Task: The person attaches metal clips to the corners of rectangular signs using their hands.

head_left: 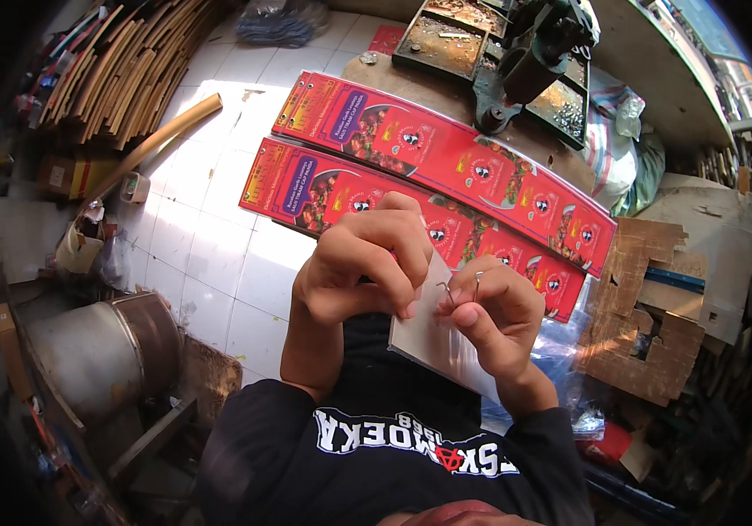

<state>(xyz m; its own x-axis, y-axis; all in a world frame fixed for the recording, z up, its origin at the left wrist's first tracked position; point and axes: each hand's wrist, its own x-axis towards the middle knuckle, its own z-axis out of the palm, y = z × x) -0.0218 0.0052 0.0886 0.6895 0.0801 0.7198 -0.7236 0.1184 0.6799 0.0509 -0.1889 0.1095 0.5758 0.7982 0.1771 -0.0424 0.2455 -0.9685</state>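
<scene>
My left hand (363, 263) grips the upper edge of a stiff pale board (433, 337), held tilted in front of my body with its plain back toward me. Between thumb and fingers of my right hand (503, 320) is a thin bent metal wire (448, 294), close against that board. Whether the wire passes through the board, I cannot tell. Just beyond my hands lie two stacks of long red printed cards, a far stack (446, 162) and a near stack (293, 188). My left hand overlaps part of the near one.
A black hand press (529, 74) stands behind the cards beside trays (446, 44) of small metal bits. Cut cardboard (634, 324) lies at the right. Far left are stacked boards (122, 70) and a cardboard tube (161, 140); a metal drum (87, 351) sits nearer.
</scene>
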